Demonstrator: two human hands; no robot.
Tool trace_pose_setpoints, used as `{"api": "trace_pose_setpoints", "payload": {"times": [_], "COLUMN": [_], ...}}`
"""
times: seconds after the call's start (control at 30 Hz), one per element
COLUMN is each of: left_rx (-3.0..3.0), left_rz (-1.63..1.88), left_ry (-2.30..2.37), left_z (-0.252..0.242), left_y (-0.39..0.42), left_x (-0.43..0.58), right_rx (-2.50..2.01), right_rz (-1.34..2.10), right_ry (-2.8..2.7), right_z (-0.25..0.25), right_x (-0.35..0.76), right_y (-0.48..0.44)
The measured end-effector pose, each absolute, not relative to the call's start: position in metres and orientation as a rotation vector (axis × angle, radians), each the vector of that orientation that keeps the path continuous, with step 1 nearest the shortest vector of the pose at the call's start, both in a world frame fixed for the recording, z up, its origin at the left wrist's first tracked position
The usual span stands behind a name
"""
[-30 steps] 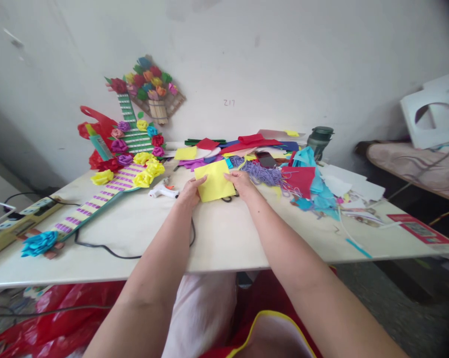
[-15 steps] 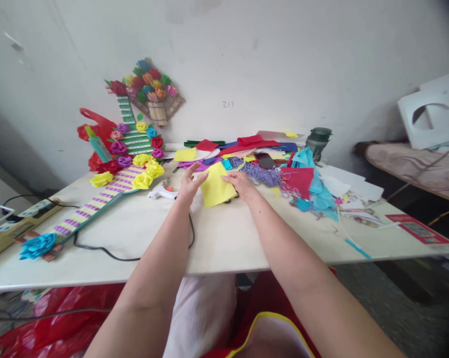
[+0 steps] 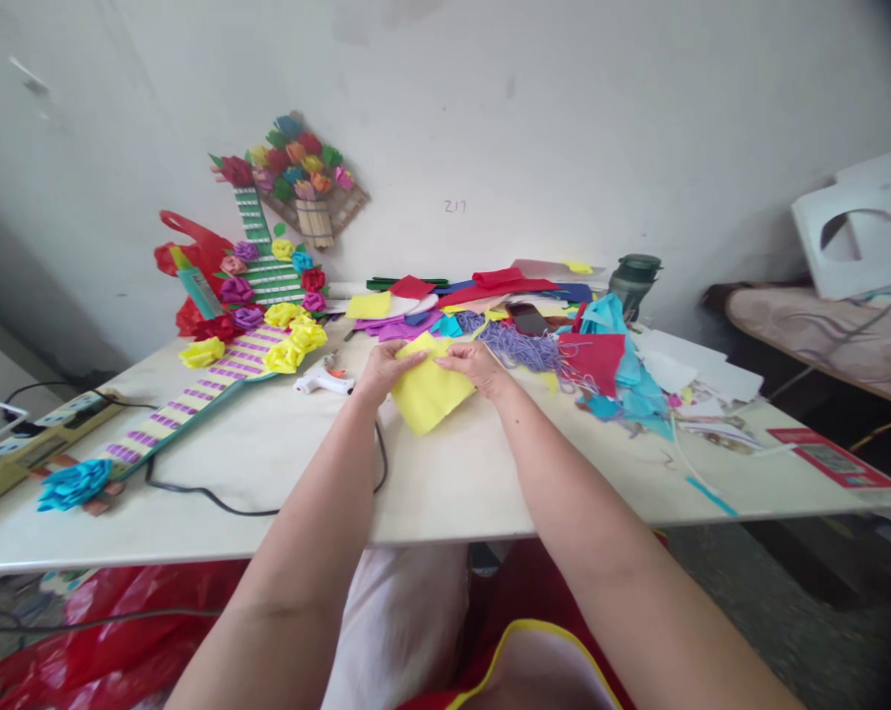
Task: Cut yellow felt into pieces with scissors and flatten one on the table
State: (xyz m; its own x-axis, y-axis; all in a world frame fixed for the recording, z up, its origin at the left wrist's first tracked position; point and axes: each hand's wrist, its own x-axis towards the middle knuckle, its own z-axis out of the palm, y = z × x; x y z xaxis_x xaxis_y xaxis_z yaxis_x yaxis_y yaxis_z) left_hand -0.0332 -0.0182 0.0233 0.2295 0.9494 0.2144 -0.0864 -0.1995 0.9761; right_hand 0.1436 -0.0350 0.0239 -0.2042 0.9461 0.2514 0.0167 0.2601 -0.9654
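We've got a plain yellow sheet over an off-white worktop, plus a white glue gun w/ an orange bit, lt. purple yarn, a red piece, lt. blue scraps & a dk. green bottle. Our tall panel is green w/ white stripes; our long strip is pale yellow w/ rows of purple dashes & a teal edge. Blooms we see: a blue rosette, yellow flowers, a multicol. bouquet. Cushion: pale pinkish w/ darker swirls. Card: red w/ greyish pics.
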Motion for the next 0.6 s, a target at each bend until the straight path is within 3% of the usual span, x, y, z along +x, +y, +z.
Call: {"api": "trace_pose_setpoints", "payload": {"times": [0.6], "left_rx": [1.521], "left_rz": [0.865], "left_ry": [0.837], "left_z": [0.023], "left_y": [-0.017], "left_x": [-0.050], "right_rx": [-0.919], "right_rz": [1.067], "right_ry": [-1.744], "right_z": [0.020], "right_x": [0.144], "right_y": [-0.029]}}
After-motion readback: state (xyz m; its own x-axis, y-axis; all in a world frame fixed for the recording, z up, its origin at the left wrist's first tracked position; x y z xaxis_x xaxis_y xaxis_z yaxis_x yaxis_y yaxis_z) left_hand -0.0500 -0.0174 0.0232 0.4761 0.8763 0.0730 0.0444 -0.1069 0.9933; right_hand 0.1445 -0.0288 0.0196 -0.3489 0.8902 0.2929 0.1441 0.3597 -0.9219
